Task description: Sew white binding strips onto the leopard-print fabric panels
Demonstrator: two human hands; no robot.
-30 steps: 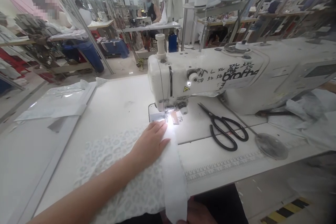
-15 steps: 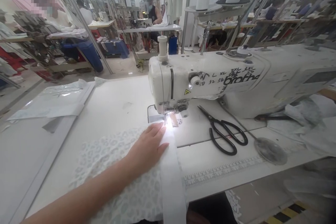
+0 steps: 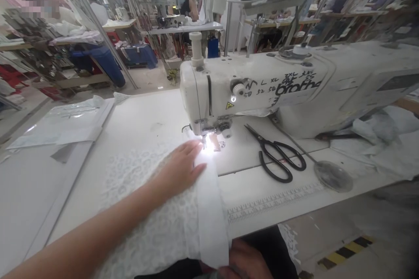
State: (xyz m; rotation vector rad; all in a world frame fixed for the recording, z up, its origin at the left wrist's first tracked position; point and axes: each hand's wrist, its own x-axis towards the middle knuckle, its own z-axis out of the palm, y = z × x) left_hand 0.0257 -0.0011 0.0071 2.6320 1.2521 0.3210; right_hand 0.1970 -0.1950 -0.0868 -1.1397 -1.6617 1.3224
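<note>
- A left hand (image 3: 182, 166) lies flat on patterned fabric (image 3: 153, 213), fingers nearly together, thumb apart, close by the presser foot (image 3: 204, 141).
- The white strip (image 3: 212, 213) lies just right of those fingers, its long axis running from the foot toward the wearer.
- The right hand (image 3: 247, 261) is at the strip's near end, below the counter's (image 3: 144, 113) front edge; its grip cannot be told.
- Bare counter spreads left of the sewing machine (image 3: 225, 91); scissors (image 3: 278, 157) lie right, apart from the strip.

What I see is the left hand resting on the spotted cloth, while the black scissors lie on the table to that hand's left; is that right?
Not quite: the head view shows the black scissors lying on the table to the right of the left hand, which does rest on the spotted cloth.
</note>
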